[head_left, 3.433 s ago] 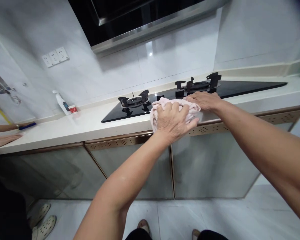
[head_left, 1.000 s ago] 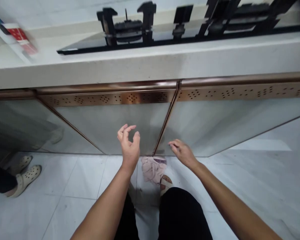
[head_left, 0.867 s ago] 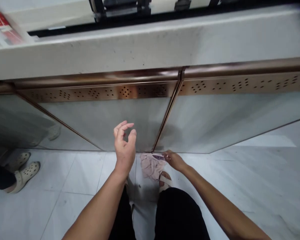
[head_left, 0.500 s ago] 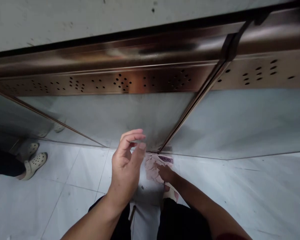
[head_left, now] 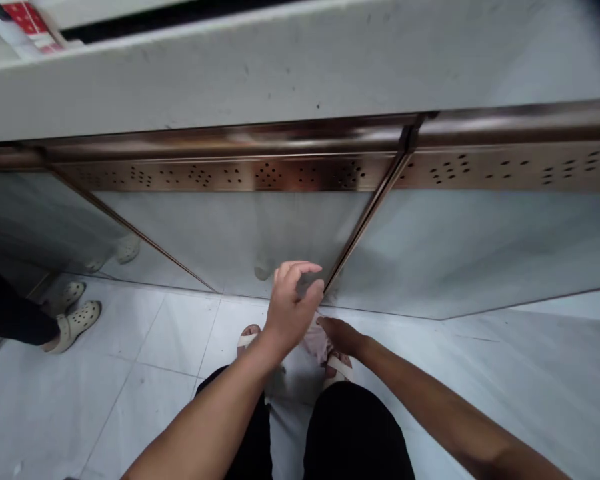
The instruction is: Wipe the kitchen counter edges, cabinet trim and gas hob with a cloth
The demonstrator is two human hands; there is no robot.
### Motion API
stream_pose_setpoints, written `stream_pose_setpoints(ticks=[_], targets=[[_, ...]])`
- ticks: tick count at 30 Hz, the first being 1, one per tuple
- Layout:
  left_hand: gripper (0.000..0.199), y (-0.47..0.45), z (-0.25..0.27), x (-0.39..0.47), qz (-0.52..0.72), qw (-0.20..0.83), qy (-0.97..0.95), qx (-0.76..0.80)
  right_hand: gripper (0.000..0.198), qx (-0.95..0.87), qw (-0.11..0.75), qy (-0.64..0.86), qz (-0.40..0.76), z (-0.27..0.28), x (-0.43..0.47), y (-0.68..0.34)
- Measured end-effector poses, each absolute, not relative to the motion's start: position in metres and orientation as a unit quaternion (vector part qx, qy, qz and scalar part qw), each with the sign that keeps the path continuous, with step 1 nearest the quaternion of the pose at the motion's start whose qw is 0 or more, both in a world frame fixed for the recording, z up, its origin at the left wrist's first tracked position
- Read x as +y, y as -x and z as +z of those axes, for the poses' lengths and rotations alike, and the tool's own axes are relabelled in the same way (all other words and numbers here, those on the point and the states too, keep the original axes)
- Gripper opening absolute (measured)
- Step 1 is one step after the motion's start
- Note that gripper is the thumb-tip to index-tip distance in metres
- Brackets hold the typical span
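My left hand (head_left: 293,303) is raised in front of the cabinet with nothing in it, its fingers curved and apart from the thumb. Lower down, my right hand (head_left: 343,335) is closed on a crumpled pale pink cloth (head_left: 316,341). The cloth hangs in front of my sandalled feet, partly covered by my left hand and wrist. Behind both hands stands a glossy grey cabinet panel (head_left: 220,230), and a copper-coloured seam strip (head_left: 363,227) runs down towards the right hand.
Above the panels runs a copper-coloured strip (head_left: 180,176) with small holes, under a pale counter edge (head_left: 260,87). A red-and-white item (head_left: 33,23) lies at the top left. Another person's foot in a cream clog (head_left: 80,325) stands on the white tiled floor (head_left: 145,413) at the left.
The cloth, spread by the cabinet's foot earlier, is now bunched in my right hand. My left hand appears further right. The view has shifted, showing more of the counter.
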State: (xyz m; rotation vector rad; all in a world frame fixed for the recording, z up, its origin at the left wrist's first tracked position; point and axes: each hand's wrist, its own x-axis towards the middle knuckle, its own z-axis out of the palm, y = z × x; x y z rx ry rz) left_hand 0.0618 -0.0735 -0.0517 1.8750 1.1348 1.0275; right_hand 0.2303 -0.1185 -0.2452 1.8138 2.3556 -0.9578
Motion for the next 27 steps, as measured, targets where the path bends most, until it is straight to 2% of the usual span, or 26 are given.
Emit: stream_pose_setpoints(ticks=[3,6,8,9,11,13,14,16,19,21,24,27], targets=[[0.037,-0.059,-0.066,-0.068,0.278,0.373,-0.764,0.446,0.021,0.769,0.027,-0.587,-0.252,-0.172,-0.124,-0.231],[0.048,-0.058,-0.073,-0.072,0.207,0.512,-0.736,0.391,0.020,0.782,0.002,-0.601,-0.165,-0.080,-0.137,-0.231],[0.048,-0.059,-0.070,-0.078,0.236,0.595,-0.696,0.326,0.023,0.789,-0.052,-0.608,-0.075,-0.013,-0.150,-0.234],[0.050,-0.058,-0.067,-0.082,0.272,0.606,-0.682,0.306,0.023,0.788,-0.108,-0.606,-0.029,0.019,-0.157,-0.236],[0.060,-0.054,-0.055,-0.089,0.357,0.574,-0.671,0.304,0.022,0.764,-0.274,-0.582,0.047,0.076,-0.170,-0.239],[0.073,-0.047,-0.042,-0.094,0.422,0.516,-0.671,0.325,0.021,0.716,-0.434,-0.541,0.075,0.118,-0.180,-0.238],[0.074,-0.042,-0.036,-0.096,0.439,0.489,-0.677,0.332,0.022,0.696,-0.489,-0.522,0.070,0.132,-0.182,-0.235],[0.057,-0.032,-0.025,-0.099,0.428,0.448,-0.708,0.339,0.022,0.696,-0.516,-0.499,0.018,0.147,-0.181,-0.225],[0.027,-0.016,-0.013,-0.096,0.333,0.396,-0.768,0.378,0.020,0.716,-0.484,-0.499,-0.066,0.158,-0.171,-0.215],[0.023,-0.005,-0.002,-0.087,0.288,0.367,-0.784,0.410,0.018,0.673,-0.535,-0.506,-0.076,0.171,-0.163,-0.219],[0.021,0.015,0.025,-0.068,0.289,0.340,-0.790,0.421,0.019,0.603,-0.629,-0.487,-0.051,0.202,-0.162,-0.239],[0.020,0.034,0.056,-0.054,0.304,0.323,-0.793,0.417,0.023,0.614,-0.622,-0.485,-0.001,0.220,-0.178,-0.256]])
